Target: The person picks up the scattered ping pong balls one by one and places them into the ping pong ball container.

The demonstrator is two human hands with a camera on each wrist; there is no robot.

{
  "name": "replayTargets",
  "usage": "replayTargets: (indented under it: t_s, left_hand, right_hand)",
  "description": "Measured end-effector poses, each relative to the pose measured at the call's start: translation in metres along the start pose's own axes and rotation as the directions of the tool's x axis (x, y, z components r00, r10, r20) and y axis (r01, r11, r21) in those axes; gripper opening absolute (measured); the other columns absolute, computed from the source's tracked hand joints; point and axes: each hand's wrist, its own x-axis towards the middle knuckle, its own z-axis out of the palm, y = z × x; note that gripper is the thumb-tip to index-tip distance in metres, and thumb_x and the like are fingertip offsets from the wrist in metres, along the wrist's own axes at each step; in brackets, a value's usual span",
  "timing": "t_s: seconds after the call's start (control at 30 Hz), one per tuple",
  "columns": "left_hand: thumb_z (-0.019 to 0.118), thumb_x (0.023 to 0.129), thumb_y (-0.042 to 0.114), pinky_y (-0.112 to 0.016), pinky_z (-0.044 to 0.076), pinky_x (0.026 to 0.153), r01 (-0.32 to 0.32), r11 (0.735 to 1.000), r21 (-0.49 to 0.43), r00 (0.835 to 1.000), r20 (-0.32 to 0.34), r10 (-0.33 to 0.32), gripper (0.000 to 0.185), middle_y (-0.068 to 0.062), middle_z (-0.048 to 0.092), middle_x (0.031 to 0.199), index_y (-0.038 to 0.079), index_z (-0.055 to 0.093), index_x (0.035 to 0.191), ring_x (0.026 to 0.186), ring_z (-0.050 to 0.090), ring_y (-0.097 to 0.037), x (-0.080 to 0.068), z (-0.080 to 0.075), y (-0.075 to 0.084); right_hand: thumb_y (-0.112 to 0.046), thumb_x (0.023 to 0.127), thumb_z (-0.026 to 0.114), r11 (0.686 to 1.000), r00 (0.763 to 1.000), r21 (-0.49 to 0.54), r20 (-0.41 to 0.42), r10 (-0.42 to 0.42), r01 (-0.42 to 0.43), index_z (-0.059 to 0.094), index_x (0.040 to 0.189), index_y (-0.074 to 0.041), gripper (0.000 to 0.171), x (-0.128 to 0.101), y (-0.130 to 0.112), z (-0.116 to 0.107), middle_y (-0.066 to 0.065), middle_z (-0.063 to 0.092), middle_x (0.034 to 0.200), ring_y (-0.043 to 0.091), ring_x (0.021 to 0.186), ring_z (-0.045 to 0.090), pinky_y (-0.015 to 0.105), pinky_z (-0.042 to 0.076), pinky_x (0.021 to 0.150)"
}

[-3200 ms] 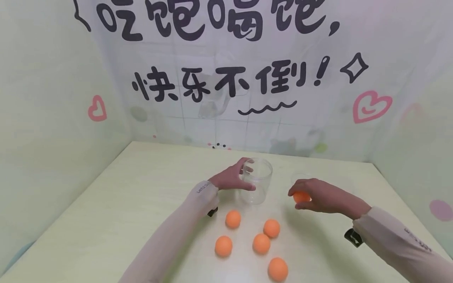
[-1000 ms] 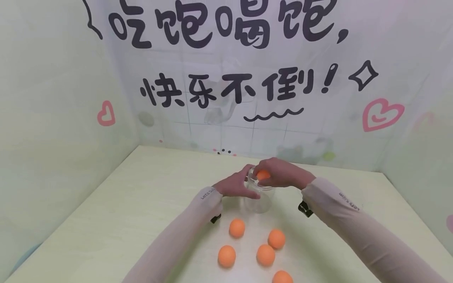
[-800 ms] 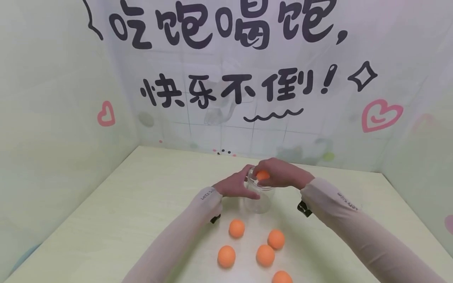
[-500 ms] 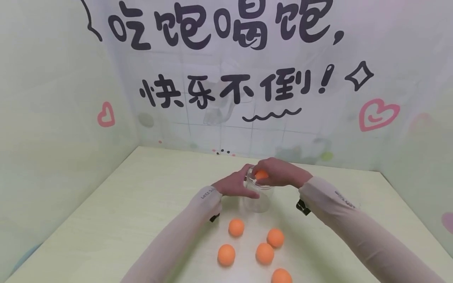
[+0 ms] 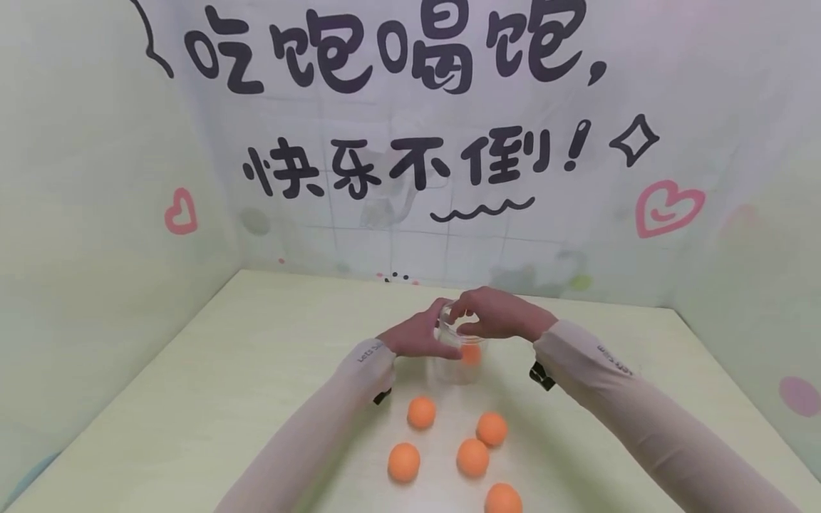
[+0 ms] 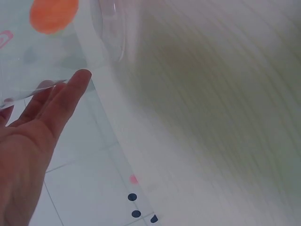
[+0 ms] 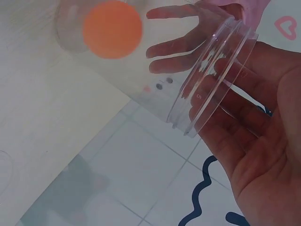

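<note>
A person seated at a pale green table (image 5: 212, 370) steadies a clear plastic jar (image 5: 457, 360) with the left hand (image 5: 418, 336), fingers laid around its side, while the right hand (image 5: 494, 313) hovers over the jar's mouth, fingers loosened and holding nothing. One orange ball (image 5: 470, 353) sits inside the jar, low down and seen through the clear wall; the right wrist view shows the same ball (image 7: 112, 29) deep in the container, past the threaded rim (image 7: 214, 77), with the right palm spread just beside that rim. The left wrist view catches the left hand's straight fingertips (image 6: 77, 81) against the jar's wall and an orange shape (image 6: 52, 14) through the plastic.

By the look of things, the filling of the jar has only begun: one ball is in, and five more orange balls lie loose on the table in front of the jar, nearer the person — one (image 5: 421, 412) closest to the jar, a second (image 5: 491, 428) to its right, a third (image 5: 403, 462), a fourth (image 5: 472, 457), and a fifth (image 5: 503, 498) at the bottom edge of the head view. No lid can be made out, so whether closing the jar remains cannot be told
</note>
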Motion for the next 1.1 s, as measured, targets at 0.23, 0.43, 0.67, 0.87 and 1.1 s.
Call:
replayTargets:
  t_s: [0.23, 0.43, 0.67, 0.87, 1.1]
  left_hand:
    - [0.077, 0.077, 0.035, -0.041, 0.041, 0.100, -0.015, 1.000, -0.014, 1.000, 0.001, 0.015, 0.083, -0.002, 0.050, 0.135, 0.022, 0.026, 0.142, 0.115, 0.051, -0.017, 0.002, -0.001, -0.002]
    - [0.076, 0.078, 0.037, -0.042, 0.041, 0.100, -0.006, 1.000, 0.006, 1.000, -0.006, 0.006, 0.084, -0.002, 0.049, 0.136, 0.020, 0.026, 0.143, 0.116, 0.051, -0.018, 0.000, -0.002, 0.004]
    - [0.072, 0.080, 0.041, -0.042, 0.041, 0.101, -0.008, 1.000, 0.015, 1.000, -0.028, 0.008, 0.081, -0.003, 0.050, 0.136, 0.019, 0.026, 0.143, 0.117, 0.051, -0.019, -0.002, -0.005, 0.011]
    - [0.070, 0.082, 0.041, -0.043, 0.040, 0.102, -0.007, 1.000, 0.000, 1.000, -0.029, 0.007, 0.078, -0.007, 0.048, 0.139, 0.018, 0.027, 0.143, 0.120, 0.050, -0.021, -0.004, -0.005, 0.014]
    - [0.070, 0.082, 0.045, -0.046, 0.039, 0.104, 0.030, 0.999, 0.012, 1.000, -0.009, -0.030, 0.085, -0.015, 0.047, 0.141, 0.018, 0.022, 0.146, 0.127, 0.047, -0.025, -0.003, -0.008, 0.016]
  right_hand:
    - [-0.009, 0.086, 0.068, 1.000, 1.000, -0.023, -0.010, 0.004, -0.004, 0.071, 0.108, -0.009, 0.023, 0.000, -0.001, 0.001, 0.004, 0.070, 0.104, 0.025, 0.097, 0.065, 0.036, 0.052, 0.087]
    - [-0.007, 0.087, 0.066, 1.000, 1.000, -0.009, -0.011, -0.006, 0.006, 0.069, 0.112, -0.006, 0.025, -0.002, -0.002, 0.002, 0.009, 0.070, 0.108, 0.025, 0.099, 0.066, 0.036, 0.052, 0.087]
    - [-0.007, 0.087, 0.066, 1.000, 1.000, -0.031, -0.030, 0.005, -0.005, 0.070, 0.109, -0.007, 0.022, -0.004, 0.000, 0.005, 0.007, 0.070, 0.106, 0.022, 0.096, 0.066, 0.034, 0.052, 0.085]
    - [-0.008, 0.087, 0.066, 0.999, 0.998, -0.052, -0.063, 0.004, -0.007, 0.069, 0.110, -0.006, 0.023, -0.006, -0.003, 0.004, 0.006, 0.069, 0.106, 0.021, 0.096, 0.064, 0.034, 0.051, 0.085]
    - [-0.010, 0.085, 0.070, 0.998, 0.966, -0.055, -0.258, 0.010, -0.025, 0.067, 0.110, -0.006, 0.026, -0.036, -0.013, -0.011, 0.004, 0.066, 0.102, 0.019, 0.092, 0.062, 0.037, 0.051, 0.083]
